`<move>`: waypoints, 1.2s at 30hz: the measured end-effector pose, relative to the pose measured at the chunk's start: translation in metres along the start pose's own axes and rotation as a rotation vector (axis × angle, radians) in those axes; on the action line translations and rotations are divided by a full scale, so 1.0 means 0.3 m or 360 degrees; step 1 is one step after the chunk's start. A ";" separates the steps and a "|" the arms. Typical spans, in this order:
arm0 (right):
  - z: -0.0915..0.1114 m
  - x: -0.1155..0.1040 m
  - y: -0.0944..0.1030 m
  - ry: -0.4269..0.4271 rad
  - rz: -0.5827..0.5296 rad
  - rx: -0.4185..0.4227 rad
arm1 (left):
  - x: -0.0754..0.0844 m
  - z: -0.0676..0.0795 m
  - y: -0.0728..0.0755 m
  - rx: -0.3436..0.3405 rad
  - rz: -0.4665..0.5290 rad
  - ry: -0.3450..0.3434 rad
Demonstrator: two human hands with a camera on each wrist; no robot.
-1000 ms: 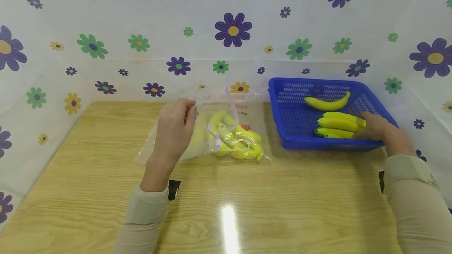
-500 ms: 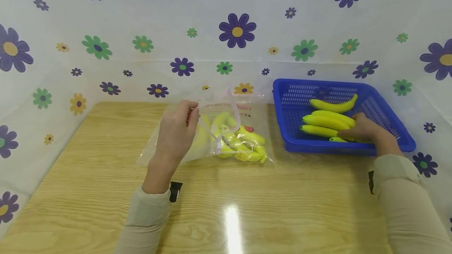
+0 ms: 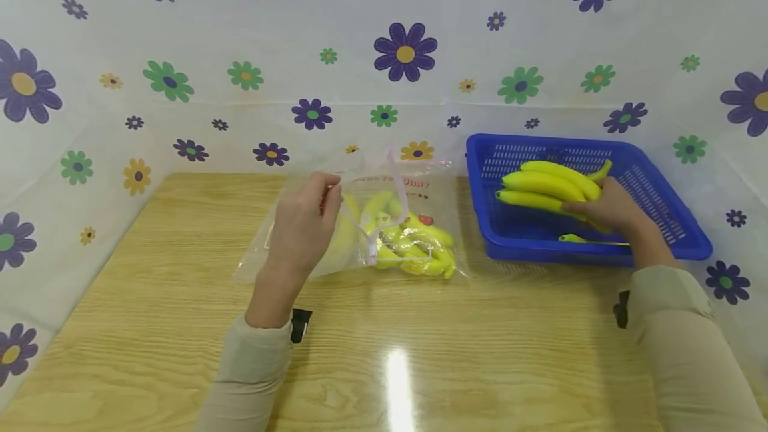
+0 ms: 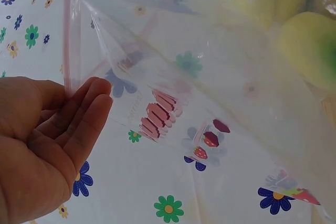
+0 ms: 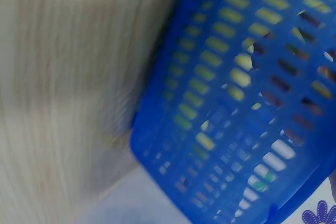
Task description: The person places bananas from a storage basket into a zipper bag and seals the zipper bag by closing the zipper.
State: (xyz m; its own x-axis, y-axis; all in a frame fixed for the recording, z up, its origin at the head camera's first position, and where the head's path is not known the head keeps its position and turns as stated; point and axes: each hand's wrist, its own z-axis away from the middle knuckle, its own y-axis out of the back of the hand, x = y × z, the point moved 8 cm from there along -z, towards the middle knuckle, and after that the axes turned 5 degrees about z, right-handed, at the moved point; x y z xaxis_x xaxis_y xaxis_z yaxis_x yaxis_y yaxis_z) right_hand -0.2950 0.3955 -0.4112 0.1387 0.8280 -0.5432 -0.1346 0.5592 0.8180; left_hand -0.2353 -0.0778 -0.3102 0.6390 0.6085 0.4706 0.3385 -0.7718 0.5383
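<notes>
My left hand (image 3: 303,225) pinches the pink edge of a clear plastic zip bag (image 3: 441,182) at its mouth. The left wrist view shows the bag's film (image 4: 173,66) stretching away from the thumb and fingertips. Inside the bag lie several yellow bananas (image 3: 381,209). Over at the right, my right hand (image 3: 618,209) grips a bunch of bananas (image 3: 543,184), held over the inside of the blue basket (image 3: 540,249). A single banana tip (image 3: 605,169) shows behind the bunch, and another banana (image 3: 573,239) lies near the front wall.
The bag and basket stand on a wooden table (image 3: 480,352), the basket to the bag's right. A white flowered cloth (image 3: 240,12) hangs behind and along both sides. In the right wrist view, the slotted basket wall (image 5: 157,129) blocks sight of the right hand.
My right hand has gripped the bananas, raised them from the basket floor and drawn them left. The left hand keeps its pinch on the bag, nearly still.
</notes>
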 end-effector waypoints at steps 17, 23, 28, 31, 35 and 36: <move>0.102 -0.356 -0.035 0.0244 -0.0753 0.0080 | 0.000 -0.001 0.001 0.0014 0.0027 -0.0002; 0.150 -0.510 -0.087 0.0325 -0.0629 0.0167 | 0.002 0.001 0.003 0.0028 0.0023 -0.0012; 0.167 -0.595 -0.158 0.0353 -0.0667 0.0216 | 0.010 0.004 0.002 0.0031 0.0046 -0.0035; 0.169 -0.618 -0.207 0.0288 -0.0702 0.0202 | 0.015 0.004 -0.002 0.0031 0.0047 -0.0045; 0.164 -0.645 -0.264 0.0236 -0.0690 0.0124 | 0.027 0.002 -0.006 0.0038 0.0047 -0.0076; 0.161 -0.651 -0.275 0.0229 -0.0680 0.0096 | 0.030 0.002 -0.009 0.0042 0.0051 -0.0089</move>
State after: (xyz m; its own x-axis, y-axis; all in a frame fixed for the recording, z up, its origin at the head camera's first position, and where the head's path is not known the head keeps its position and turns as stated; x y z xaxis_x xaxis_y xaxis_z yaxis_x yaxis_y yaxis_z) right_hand -0.2636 0.1855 -0.3634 0.0309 0.5231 -0.8517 -0.0370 0.8521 0.5220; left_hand -0.2300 -0.0705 -0.3079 0.6869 0.5728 0.4473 0.3348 -0.7957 0.5048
